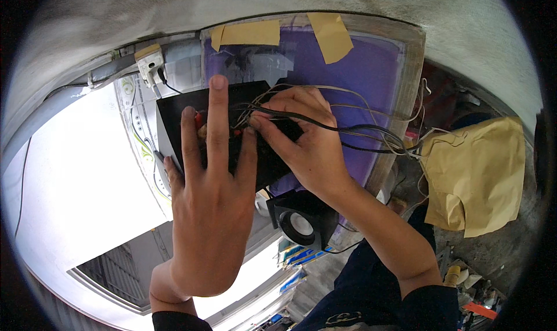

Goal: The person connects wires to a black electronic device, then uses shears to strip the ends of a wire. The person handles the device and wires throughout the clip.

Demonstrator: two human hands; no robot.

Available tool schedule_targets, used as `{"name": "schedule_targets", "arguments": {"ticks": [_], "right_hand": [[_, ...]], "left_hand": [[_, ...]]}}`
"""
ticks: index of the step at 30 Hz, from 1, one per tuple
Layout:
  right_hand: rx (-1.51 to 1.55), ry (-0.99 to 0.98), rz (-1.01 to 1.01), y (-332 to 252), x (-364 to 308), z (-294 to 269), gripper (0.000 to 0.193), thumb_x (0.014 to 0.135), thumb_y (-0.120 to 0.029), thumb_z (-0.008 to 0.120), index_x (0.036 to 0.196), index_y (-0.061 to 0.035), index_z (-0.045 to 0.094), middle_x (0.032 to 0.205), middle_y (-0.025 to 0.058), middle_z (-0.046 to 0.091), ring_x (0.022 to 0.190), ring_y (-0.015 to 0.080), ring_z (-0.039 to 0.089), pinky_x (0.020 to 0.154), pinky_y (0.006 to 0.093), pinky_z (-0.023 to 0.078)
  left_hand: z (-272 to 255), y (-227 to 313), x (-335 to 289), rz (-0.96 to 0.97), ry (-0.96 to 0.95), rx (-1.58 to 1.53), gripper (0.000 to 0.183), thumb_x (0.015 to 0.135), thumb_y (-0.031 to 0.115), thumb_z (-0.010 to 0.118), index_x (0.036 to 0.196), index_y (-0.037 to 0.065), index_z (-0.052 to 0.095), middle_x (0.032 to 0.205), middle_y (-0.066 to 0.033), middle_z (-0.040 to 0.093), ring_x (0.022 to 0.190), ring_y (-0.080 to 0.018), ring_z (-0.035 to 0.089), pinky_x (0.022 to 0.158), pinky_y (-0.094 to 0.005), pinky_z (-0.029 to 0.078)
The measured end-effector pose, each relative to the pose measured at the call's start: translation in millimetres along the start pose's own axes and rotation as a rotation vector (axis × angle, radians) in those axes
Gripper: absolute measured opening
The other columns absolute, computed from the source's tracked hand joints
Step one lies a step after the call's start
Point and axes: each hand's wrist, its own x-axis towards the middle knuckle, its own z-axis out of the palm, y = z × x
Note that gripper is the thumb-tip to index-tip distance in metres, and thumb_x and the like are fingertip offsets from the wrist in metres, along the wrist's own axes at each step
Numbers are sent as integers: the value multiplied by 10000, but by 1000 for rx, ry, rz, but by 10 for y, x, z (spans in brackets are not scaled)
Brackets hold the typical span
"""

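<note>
A black box (177, 107) with small red parts (198, 120) on its upper face rests on a purple-topped table (371, 58). My left hand (214, 215) lies over the box, fingers stretched and spread. One of its fingertips meets the fingertips of my right hand (313, 145) near the red parts. The right hand's thumb and finger are pinched together on thin wires (242, 113) at the box. Black and pale cables (371, 132) run from there off to the right. The exact wire ends are hidden by the fingers.
A small black speaker (299, 223) with a pale cone stands just nearer than the box. Yellow paper pieces (249, 33) lie at the table's far edge. A larger yellow sheet (476, 180) is on the right. At the far left is a white power adapter (149, 61).
</note>
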Motion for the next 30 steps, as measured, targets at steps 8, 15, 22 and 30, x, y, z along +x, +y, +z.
{"name": "schedule_targets", "arguments": {"ticks": [8, 15, 22, 30], "right_hand": [[-141, -3, -123, -43, -33, -121, 268, 904, -96, 791, 1163, -30, 779, 1196, 97, 722, 1174, 269, 621, 1035, 393, 493], [-283, 10, -162, -192, -328, -395, 295, 943, -40, 730, 1237, -26, 746, 1320, 127, 716, 1229, 321, 650, 1062, 403, 489], [-577, -134, -241, -565, -1028, -922, 283, 874, -128, 800, 1152, -94, 761, 1236, 135, 690, 1151, 353, 645, 1004, 479, 487], [-1072, -617, -357, -894, -1533, -674, 421, 921, -422, 733, 1291, -223, 724, 1636, 211, 395, 1523, 419, 357, 1233, 568, 290]], "left_hand": [[-187, 3, -19, -26, -106, -52, 747, 644, 57, 908, 1352, 171, 698, 1766, -100, 148, 1544, -420, 342, 1194, -511, 491], [-365, -177, -442, -224, 283, -465, 695, 654, 138, 926, 1304, 174, 681, 1731, -151, 294, 1578, -376, 321, 1245, -592, 348], [68, 92, -1784, -262, 703, -835, 396, 899, 302, 829, 1233, 198, 644, 1502, -223, 397, 1393, -425, 433, 1057, -599, 476], [865, 1593, -2827, -157, 218, -1424, 275, 963, 192, 780, 1200, 82, 695, 1169, -87, 734, 1063, -235, 697, 917, -394, 532]]}}
